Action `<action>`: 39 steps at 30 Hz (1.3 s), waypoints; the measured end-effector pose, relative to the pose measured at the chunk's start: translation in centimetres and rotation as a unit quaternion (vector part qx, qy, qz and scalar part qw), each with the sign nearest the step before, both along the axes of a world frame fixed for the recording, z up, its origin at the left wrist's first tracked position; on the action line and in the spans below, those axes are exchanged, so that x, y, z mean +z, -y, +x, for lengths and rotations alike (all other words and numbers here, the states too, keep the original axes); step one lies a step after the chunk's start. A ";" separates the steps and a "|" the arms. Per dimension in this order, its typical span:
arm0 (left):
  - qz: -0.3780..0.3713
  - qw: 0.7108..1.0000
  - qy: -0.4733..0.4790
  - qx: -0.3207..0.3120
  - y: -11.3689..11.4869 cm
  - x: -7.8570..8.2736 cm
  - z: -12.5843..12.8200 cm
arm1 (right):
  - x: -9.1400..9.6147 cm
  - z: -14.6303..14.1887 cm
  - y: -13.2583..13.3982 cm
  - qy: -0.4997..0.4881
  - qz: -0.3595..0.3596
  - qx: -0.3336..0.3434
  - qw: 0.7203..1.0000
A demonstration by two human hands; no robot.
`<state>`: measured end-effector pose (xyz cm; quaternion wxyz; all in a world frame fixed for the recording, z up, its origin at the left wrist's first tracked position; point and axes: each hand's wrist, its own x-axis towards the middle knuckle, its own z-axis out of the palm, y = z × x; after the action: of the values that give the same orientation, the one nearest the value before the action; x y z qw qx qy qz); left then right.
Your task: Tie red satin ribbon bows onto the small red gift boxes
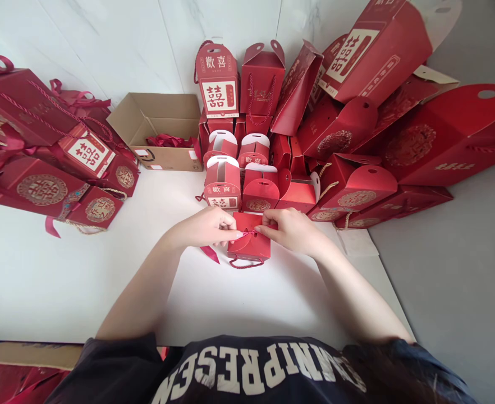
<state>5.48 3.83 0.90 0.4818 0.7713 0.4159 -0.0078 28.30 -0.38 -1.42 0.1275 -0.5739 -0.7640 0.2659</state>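
Small red cardboard gift box (250, 247) with a cord handle: located near the middle of the white table top (62, 280), directly in front of the person.

A thin dark-red satin ribbon (247, 232) is gripped at the box's closed flap by both hands. The left hand (211, 225) is pinched on it from the left and the right hand (292, 229) from the right, fingertips almost meeting. One ribbon tail is laid on the table left of the box.

Judgement: the tie is best drawn with equal pull from both sides and centred over the flap. The box should be pressed down so that it is neither lifted nor tipped, and the ribbon held flat and untwisted.

Counts:
- gift box in hand: 1
- ribbon on it: 1
- open brown corrugated carton (159, 120) containing loose red ribbons: 1
- small red boxes in the nearest row (259, 193) behind: 3
- tall upright red boxes (218, 78) at the wall: 2
- large red piles (41, 168) at left and right: overlapped, not countable
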 end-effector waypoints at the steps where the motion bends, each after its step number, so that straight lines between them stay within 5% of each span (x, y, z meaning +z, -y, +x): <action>1: -0.027 0.999 0.022 -0.019 -0.4 0.1 -0.4 | 0.0 0.1 0.0 0.003 -0.002 -0.002 1.000; 5: -0.033 0.990 0.111 -0.085 -1.4 0.0 -1.1 | 0.0 0.2 -0.2 -0.012 -0.015 0.005 1.000; 11: -0.064 0.981 0.167 -0.071 -1.4 -1.0 -0.4 | 0.1 0.2 -0.3 -0.026 -0.027 0.016 0.999; 20: -0.095 0.967 0.233 0.047 -1.2 -2.7 0.9 | 0.0 0.2 -0.4 -0.040 -0.029 0.019 0.999; 28: -0.152 0.960 0.229 0.059 -0.9 -2.5 1.2 | -0.3 0.2 -0.5 -0.041 -0.021 0.024 0.999; 39: -0.077 0.979 0.172 0.082 -0.9 -2.2 1.3 | -0.6 1.2 -1.4 -0.157 -0.090 0.069 0.981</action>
<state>6.77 4.76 -1.30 0.6034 0.6846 0.3869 0.1327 29.53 1.02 -2.00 0.1750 -0.4802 -0.7449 0.4288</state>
